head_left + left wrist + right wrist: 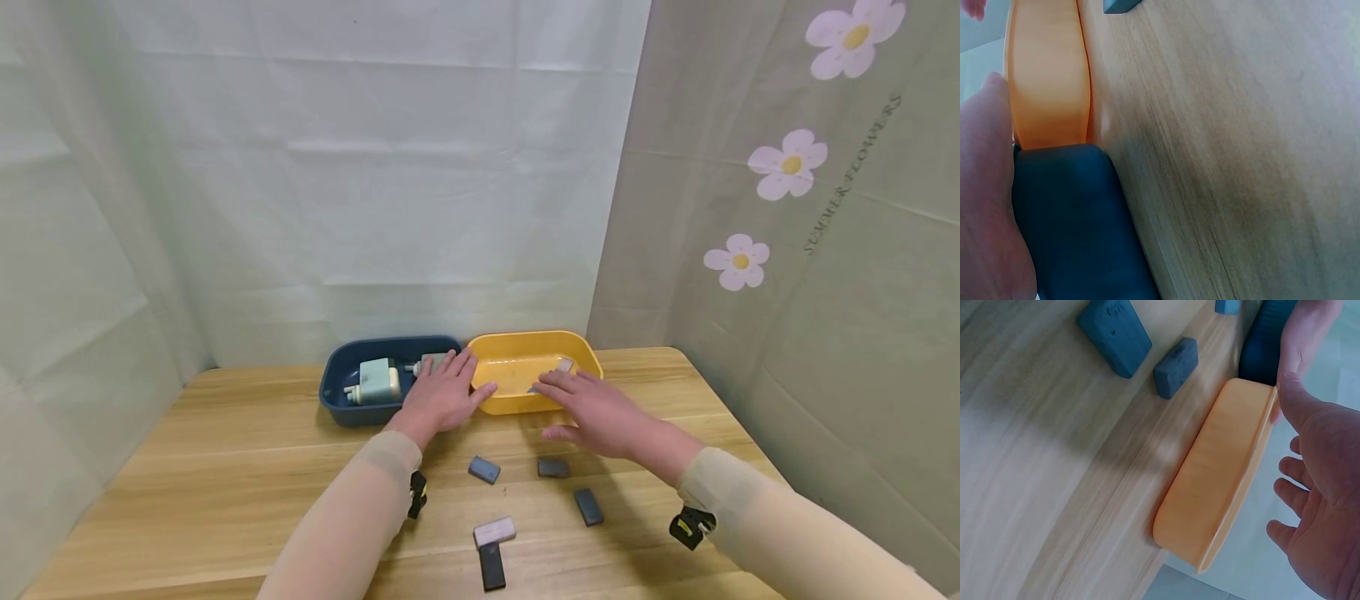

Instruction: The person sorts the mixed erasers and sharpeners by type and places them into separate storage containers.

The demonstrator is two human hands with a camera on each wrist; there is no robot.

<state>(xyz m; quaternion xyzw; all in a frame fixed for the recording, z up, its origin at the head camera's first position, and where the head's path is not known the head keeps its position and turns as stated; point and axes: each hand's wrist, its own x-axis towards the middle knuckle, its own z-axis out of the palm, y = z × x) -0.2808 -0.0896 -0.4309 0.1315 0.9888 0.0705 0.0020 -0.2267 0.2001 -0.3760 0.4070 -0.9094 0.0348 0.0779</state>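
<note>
My left hand reaches over the right end of a navy bin, fingers straight, thumb out toward a yellow bin beside it. In the left wrist view, the left hand lies along the navy bin's rim. Above the front right of the yellow bin is my right hand, fingers extended and nothing in its grasp. The right wrist view shows the right hand's fingers spread apart past the yellow bin's rim. A whitish block lies inside the yellow bin, with a blue piece partly hidden by the right fingers.
The navy bin holds a pale blue boxy bottle and another partly covered one. In front on the wooden table lie a blue-grey block, two dark grey blocks, a pale lilac block and a black block. Curtains stand behind.
</note>
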